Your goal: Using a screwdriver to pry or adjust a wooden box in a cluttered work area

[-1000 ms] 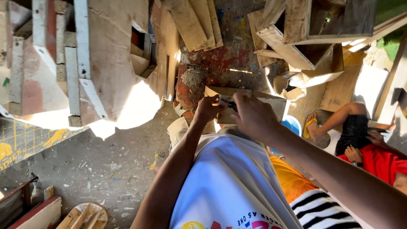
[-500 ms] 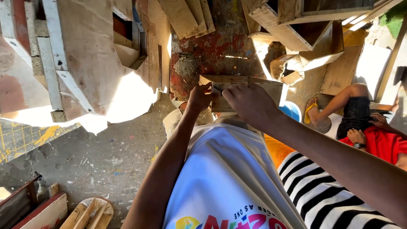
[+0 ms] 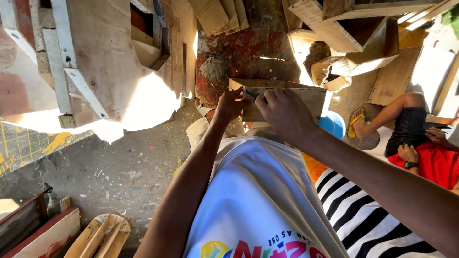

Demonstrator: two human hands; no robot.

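Wooden box (image 3: 282, 98), a shallow open frame of pale plywood, sits between our two hands just ahead of our white shirt (image 3: 258, 200). We see it from above, resting on top of a worn drum (image 3: 239, 57) with flaking red paint, and sunlight catches its upper edge. Our left hand (image 3: 231, 104) clamps the box at its left corner, fingers curled over the rim. Our right hand (image 3: 286, 112) lies over the front wall near the middle, fingers bent onto the top edge and closed against the wood; we cannot tell whether anything small is pinched under them. The two hands are close together, with only a narrow gap between them on the rim.

Around us the grey concrete floor (image 3: 119, 167) is speckled with paint. To the left stands a large plywood cabinet (image 3: 110, 57), half lit by the sun. Ahead and to the right lie more wooden boxes (image 3: 344, 33), stacked loosely. Beside our right arm a person in a red top (image 3: 435, 162) and dark shorts sits on the floor, wearing a yellow sandal (image 3: 356, 122). A blue round lid (image 3: 332, 124) shows just behind the box. Striped cloth (image 3: 373, 220) lies under our right forearm, and a round wooden piece (image 3: 103, 234) rests at lower left.
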